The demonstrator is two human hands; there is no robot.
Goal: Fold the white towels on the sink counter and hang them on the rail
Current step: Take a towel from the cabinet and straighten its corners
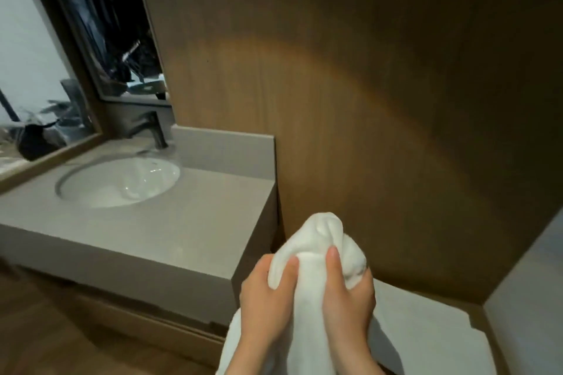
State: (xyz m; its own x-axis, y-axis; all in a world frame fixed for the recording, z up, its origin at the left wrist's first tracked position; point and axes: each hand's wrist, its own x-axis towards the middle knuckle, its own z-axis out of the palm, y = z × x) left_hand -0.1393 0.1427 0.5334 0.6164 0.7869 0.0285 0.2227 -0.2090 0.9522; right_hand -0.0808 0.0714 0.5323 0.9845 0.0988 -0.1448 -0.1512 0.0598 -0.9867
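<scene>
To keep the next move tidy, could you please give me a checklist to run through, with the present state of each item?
1. Left hand grips the towel: ok.
2. Right hand grips the towel: ok.
3. Towel folded flat: not ok, it is bunched.
4. Rail in sight: not ok, none shows.
5. Towel's lower end off the floor: cannot tell, it leaves the frame.
6. Counter close by for folding: ok.
</scene>
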